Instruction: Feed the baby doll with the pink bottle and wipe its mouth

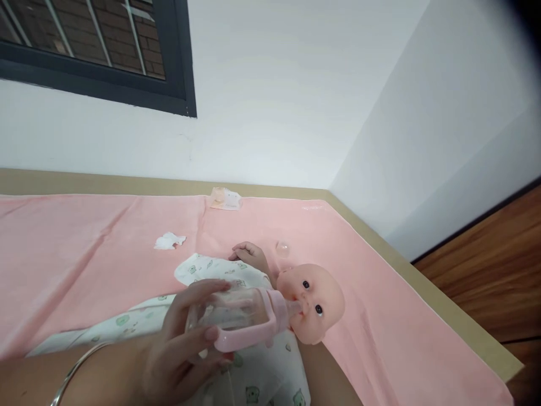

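My left hand (186,338) is wrapped round a clear baby bottle (240,310) with a pink collar and pink handle. The bottle lies nearly level, its teat touching the mouth of a baby doll (321,293). A white cloth printed with small green and brown figures (270,366) covers the doll's body. Passing under the doll's neck, my right arm comes out on the far side. There my right hand (251,255) rests by the pink sheet, fingers loosely stretched and holding nothing. Just beyond the doll's head sits a small clear dome-shaped cap (283,248).
A pink sheet (105,270) covers the surface, with a tan border (270,189) along the walls. On it lie a crumpled white tissue (169,241) and a small printed packet (226,198). A dark-framed window (180,56) is at upper left, wooden panelling (486,265) at right.
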Action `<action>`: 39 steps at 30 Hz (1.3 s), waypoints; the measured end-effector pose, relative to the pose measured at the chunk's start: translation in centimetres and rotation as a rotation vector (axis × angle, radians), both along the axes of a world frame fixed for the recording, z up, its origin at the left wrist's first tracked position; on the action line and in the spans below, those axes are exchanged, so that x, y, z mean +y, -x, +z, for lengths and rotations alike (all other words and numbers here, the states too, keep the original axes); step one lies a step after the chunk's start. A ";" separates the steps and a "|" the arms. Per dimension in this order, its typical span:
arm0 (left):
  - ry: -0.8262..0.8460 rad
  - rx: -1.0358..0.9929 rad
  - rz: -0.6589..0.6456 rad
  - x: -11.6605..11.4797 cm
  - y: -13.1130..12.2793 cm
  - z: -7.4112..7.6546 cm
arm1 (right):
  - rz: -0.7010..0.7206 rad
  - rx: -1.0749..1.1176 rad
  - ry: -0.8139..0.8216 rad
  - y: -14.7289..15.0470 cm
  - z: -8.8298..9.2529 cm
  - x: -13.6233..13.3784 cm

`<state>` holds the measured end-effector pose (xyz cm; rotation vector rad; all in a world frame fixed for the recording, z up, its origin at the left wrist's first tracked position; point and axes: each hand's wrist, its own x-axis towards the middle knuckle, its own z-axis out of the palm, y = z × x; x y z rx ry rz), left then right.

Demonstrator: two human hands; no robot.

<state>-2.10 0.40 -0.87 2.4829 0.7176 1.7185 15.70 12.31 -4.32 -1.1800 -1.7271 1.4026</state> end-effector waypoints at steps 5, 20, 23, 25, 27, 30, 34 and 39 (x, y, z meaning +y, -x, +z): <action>0.009 0.015 -0.041 -0.1 0.2 -0.1 | -0.003 0.118 0.055 3.0 0.0 2.3; -0.080 0.067 -0.040 0.1 0.0 0.1 | -0.027 0.274 0.224 4.7 -2.8 4.5; -0.096 0.076 -0.040 0.2 0.1 0.4 | -0.027 0.289 0.231 4.8 -2.8 4.5; -0.105 0.077 -0.038 0.3 0.1 0.4 | -0.033 0.290 0.241 4.8 -2.6 4.4; -0.107 0.082 -0.043 0.4 0.1 0.3 | -0.036 0.283 0.246 4.8 -2.5 4.4; -0.094 0.074 -0.055 0.3 0.0 0.1 | -0.026 0.255 0.221 4.8 -2.4 4.3; -0.083 0.049 -0.055 0.2 -0.1 -0.2 | -0.002 0.220 0.192 4.7 -2.7 4.3; -0.072 0.020 -0.012 -0.1 -0.2 -0.1 | -0.031 0.204 0.233 4.8 -2.8 4.4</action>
